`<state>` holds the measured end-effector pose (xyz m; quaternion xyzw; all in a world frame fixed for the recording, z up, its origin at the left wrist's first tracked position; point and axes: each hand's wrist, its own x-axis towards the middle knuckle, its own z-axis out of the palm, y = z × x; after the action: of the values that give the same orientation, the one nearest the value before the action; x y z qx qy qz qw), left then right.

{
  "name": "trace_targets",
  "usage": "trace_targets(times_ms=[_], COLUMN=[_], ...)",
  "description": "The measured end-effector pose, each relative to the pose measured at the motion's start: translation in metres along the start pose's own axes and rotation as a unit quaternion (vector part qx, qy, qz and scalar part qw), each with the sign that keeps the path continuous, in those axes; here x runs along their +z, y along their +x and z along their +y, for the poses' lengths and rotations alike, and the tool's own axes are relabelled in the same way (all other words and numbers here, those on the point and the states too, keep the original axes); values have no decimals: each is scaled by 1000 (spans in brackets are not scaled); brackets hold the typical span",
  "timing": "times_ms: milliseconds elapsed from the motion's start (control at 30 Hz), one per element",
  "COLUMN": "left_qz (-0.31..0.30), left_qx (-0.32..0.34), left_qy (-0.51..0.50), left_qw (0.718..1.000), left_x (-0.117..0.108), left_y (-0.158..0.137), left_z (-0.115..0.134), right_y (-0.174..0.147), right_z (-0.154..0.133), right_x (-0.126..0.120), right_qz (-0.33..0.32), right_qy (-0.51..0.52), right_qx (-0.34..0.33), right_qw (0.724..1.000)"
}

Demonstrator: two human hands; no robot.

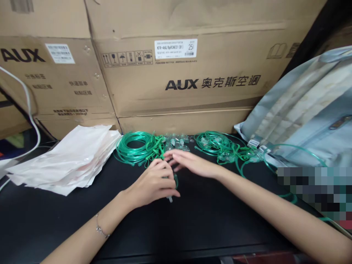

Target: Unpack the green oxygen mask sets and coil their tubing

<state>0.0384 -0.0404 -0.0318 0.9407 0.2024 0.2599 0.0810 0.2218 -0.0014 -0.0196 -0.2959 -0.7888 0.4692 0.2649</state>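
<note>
My left hand is closed around a small clear plastic oxygen mask, most of it hidden by the fingers. Its clear nozzle pokes out below, and a bit of green shows beside the thumb. Just above and to the right, my right hand reaches across with fingers bent and slightly apart. Its fingertips are close to the left knuckles and to green straps; whether they touch a strap cannot be made out. Behind the hands lie a coil of green tubing and several clear plastic masks.
A second green tubing coil with masks and straps lies right of the hands. White plastic bags are stacked at left. Cardboard boxes wall off the back of the black table. A light blue backpack leans at right.
</note>
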Motion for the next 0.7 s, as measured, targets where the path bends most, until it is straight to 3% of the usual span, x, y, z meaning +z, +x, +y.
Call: trace_targets(times_ms=[67,100,200,300,400,567,700], left_qz=[88,122,171,164,134,164,161], left_qx=[-115,-190,-362,-425,-426,-405,-476], left_qy=[-63,-114,-289,-437,-546,-619,-550], left_qw=[987,967,870,775,709,652,667], left_x=[9,14,25,28,28,32,37], left_y=[8,13,33,46,43,34,34], left_z=[1,1,0,-2,-4,-2,3], right_y=[-28,-38,-51,-50,-46,-45,-45], right_z=[9,13,23,28,33,42,47], right_x=[11,14,18,16,16,19,21], right_qz=[42,70,99,107,135,242,271], right_qy=[31,17,-20,34,141,250,207], right_qx=[23,14,-23,10,36,68,86], right_qw=[998,997,995,994,980,935,936])
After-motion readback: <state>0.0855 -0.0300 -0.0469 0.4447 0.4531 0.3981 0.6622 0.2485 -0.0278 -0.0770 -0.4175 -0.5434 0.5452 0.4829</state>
